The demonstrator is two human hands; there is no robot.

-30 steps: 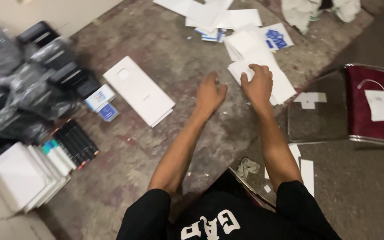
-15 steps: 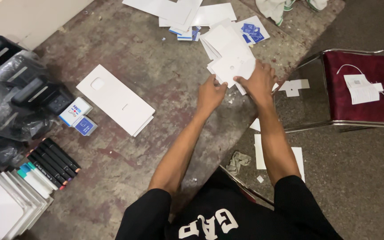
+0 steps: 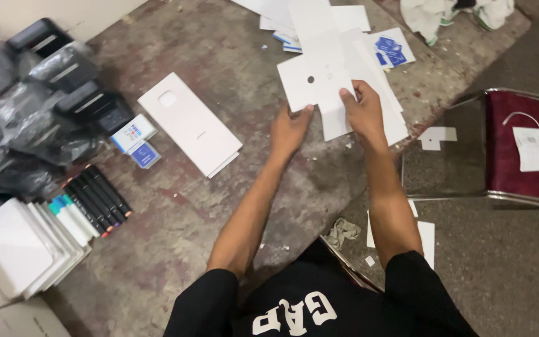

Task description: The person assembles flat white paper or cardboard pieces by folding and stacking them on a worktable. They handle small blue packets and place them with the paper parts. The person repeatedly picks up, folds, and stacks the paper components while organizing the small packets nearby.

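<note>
Both my hands hold up a flat white card cut-out point(image 3: 314, 82) with a small dark hole in it. My left hand point(image 3: 289, 130) pinches its lower left corner, and my right hand point(image 3: 363, 111) grips its right edge. Beneath the card lies a loose pile of white sheets point(image 3: 369, 112) on the worn table. Small blue-printed cards point(image 3: 391, 51) sit at the pile's far edge.
A long white box point(image 3: 189, 123) lies to the left, with small blue-and-white packets point(image 3: 136, 143) beside it. Black and white slim boxes point(image 3: 88, 203), white stacks point(image 3: 17, 246) and plastic-wrapped black items point(image 3: 38, 112) crowd the left side. A red-cushioned chair point(image 3: 519, 146) stands at right.
My hands have lifted one white card off the pile and hold it up between them. The view has shifted slightly toward the left.
</note>
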